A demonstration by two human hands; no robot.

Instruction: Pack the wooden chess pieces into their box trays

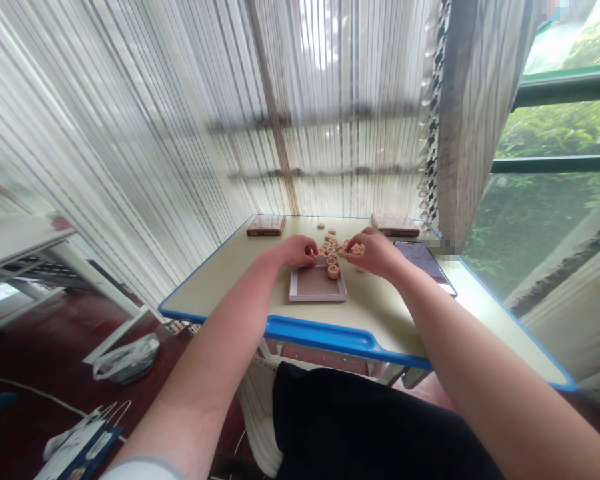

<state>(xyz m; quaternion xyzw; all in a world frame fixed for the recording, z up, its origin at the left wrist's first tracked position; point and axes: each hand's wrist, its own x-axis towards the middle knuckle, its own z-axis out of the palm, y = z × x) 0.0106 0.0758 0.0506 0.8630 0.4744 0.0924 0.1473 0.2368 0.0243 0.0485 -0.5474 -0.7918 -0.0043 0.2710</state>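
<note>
A shallow white-rimmed box (294,293) with a brown floor lies near the middle of the desk. Two round wooden Chinese chess pieces (333,272) rest inside along its right side. Beyond the box spreads a loose heap of similar pieces (330,247). My left hand (299,251) is over the box's far left corner, fingers curled, and what they may hold is hidden. At the right of the heap, my right hand (373,251) has thumb and fingers pinched on a wooden chess piece, partly covered by the fingers.
A flat brown box (267,225) sits at the desk's far left corner, another (395,225) at the far right. A phone (425,265) lies right of my right hand. The desk (230,287) has a blue raised front edge. String curtains hang behind it.
</note>
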